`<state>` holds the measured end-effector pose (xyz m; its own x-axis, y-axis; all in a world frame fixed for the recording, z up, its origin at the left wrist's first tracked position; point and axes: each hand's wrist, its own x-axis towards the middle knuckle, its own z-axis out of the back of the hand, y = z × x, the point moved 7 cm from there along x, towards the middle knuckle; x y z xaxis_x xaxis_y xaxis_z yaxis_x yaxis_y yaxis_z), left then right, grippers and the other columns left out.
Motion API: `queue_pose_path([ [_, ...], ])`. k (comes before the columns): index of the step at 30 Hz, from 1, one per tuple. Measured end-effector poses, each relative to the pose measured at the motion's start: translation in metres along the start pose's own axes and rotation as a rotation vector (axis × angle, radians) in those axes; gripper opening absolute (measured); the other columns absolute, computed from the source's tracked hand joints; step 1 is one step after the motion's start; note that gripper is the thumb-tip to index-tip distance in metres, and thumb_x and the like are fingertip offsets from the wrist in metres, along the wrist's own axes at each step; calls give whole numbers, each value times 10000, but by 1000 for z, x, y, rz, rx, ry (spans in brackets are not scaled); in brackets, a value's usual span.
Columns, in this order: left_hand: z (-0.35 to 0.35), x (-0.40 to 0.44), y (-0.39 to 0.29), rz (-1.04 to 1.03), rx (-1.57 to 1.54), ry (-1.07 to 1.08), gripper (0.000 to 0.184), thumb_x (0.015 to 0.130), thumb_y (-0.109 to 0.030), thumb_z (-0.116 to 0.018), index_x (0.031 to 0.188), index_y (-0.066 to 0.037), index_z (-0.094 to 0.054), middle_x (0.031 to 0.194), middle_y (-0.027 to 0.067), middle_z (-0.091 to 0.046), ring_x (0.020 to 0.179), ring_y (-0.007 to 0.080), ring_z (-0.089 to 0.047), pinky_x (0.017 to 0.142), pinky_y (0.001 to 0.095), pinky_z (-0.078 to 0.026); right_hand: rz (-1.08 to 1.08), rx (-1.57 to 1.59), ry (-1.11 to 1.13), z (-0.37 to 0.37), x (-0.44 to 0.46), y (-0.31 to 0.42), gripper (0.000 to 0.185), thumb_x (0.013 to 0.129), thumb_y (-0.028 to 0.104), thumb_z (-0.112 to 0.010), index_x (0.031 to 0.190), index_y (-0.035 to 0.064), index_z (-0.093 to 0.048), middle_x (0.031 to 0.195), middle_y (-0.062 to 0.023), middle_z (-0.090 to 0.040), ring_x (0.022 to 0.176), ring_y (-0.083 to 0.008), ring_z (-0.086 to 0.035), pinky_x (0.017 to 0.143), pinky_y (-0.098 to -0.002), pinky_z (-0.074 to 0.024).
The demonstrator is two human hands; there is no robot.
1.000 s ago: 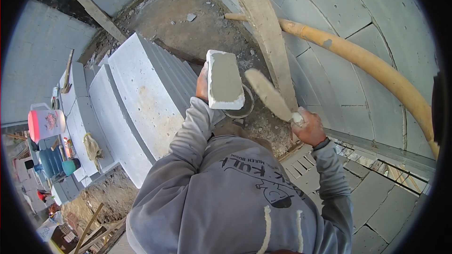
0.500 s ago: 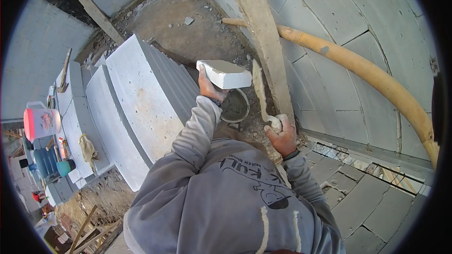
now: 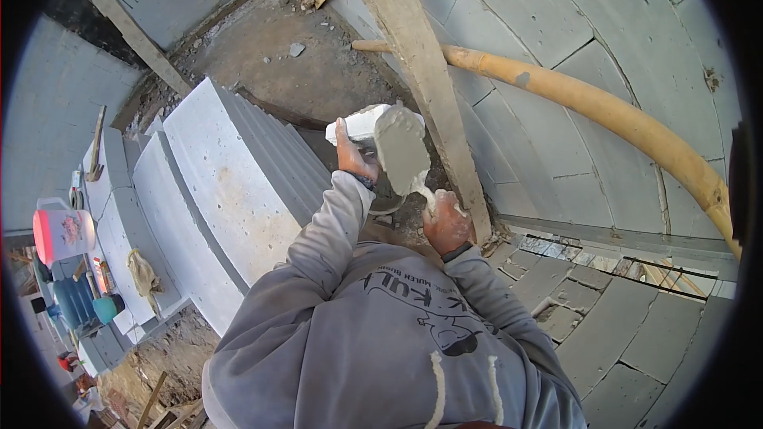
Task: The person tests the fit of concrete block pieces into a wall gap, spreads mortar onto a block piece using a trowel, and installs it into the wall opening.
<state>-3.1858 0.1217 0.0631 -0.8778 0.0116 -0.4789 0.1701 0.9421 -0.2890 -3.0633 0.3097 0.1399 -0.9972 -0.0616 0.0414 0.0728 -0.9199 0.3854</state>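
Note:
My left hand [image 3: 355,152] grips a white lightweight concrete block [image 3: 355,125] from its near left side, thumb up along its edge. My right hand [image 3: 449,221] is closed round the handle of a trowel [image 3: 403,147], whose broad blade is coated in grey mortar. The blade stands against or just in front of the block's right end and covers part of it; whether they touch I cannot tell. Below the block, a mortar bucket [image 3: 389,208] shows only its rim, the rest hidden behind the trowel and hand.
Large white blocks [image 3: 230,175] are stacked to the left. A wooden plank [image 3: 429,71] and a bamboo pole [image 3: 588,99] lean by the block wall [image 3: 556,167] on the right. A pink-and-white jug [image 3: 63,232] and a hammer [image 3: 97,147] lie on the far-left blocks.
The trowel has swung left and turned its mortar-covered face toward me, now in front of the block's right end. My right hand moved left with it; the left hand keeps its hold.

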Motion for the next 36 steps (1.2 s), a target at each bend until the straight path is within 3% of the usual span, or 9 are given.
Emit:
queue_pose_path([
  [6,-24,-14,-17,-23,1,-11,568,845,-583,-503,1210,-148,-510,1291,85,-481,1217,322,-424,988,563,-345,75,-83,15,11,-27,-27,400,725,217,-661,1059,66,-501,954,-136,-558,836,-326,-594,631,-449,-479],
  [12,-26,-18,-7,-3,-5,-119,567,853,-530,-538,1240,-120,-472,1324,102,-445,1257,338,-375,1037,567,-282,-183,511,143,46,7,-19,362,735,227,-656,981,-14,-547,844,-188,-622,784,-348,-625,684,-405,-485],
  [13,-28,-18,-1,4,0,-111,567,853,-530,-538,1240,-120,-472,1324,102,-445,1257,338,-375,1037,567,-282,-149,542,-41,40,11,-24,377,718,221,-646,977,-39,-560,875,-225,-623,808,-336,-630,696,-401,-478],
  [19,-15,-15,-12,-103,181,-244,639,797,-558,-609,1233,-113,-464,1261,97,-499,1170,321,-468,1020,544,-312,-139,479,65,32,8,17,334,700,207,-645,945,-1,-554,773,-243,-604,744,-417,-599,652,-460,-471],
  [22,-15,-8,-27,-174,210,-184,626,795,-530,-629,1226,-118,-437,1100,84,-571,1028,269,-545,935,520,-393,-106,430,104,34,-1,22,241,709,195,-637,866,44,-536,749,-230,-599,740,-429,-587,620,-479,-462],
  [26,-12,-7,-53,-457,308,-246,488,840,-333,-654,1192,-77,-434,1019,77,-561,925,201,-592,733,364,-539,-14,539,194,50,-3,22,223,719,167,-642,868,36,-540,717,-193,-588,670,-352,-597,588,-415,-460],
  [28,-20,-14,-51,-308,316,-97,465,857,-333,-631,1185,-70,-433,1020,71,-562,936,204,-589,759,388,-535,-39,562,238,60,-1,13,225,722,159,-647,875,29,-545,698,-163,-584,626,-298,-600,576,-382,-457],
  [31,-19,-20,-43,-172,227,35,509,867,-359,-615,1228,-47,-439,1095,77,-573,968,211,-588,811,375,-510,-142,739,249,72,7,-6,271,718,135,-659,932,-2,-565,686,-36,-530,621,-101,-466,560,-282,-414],
  [36,-19,-36,-16,130,220,174,574,879,-428,-576,1278,-38,-439,1134,106,-588,965,219,-596,847,351,-492,-221,708,395,76,18,-19,266,714,154,-656,905,-2,-556,677,-74,-535,606,-146,-488,584,-310,-425],
])
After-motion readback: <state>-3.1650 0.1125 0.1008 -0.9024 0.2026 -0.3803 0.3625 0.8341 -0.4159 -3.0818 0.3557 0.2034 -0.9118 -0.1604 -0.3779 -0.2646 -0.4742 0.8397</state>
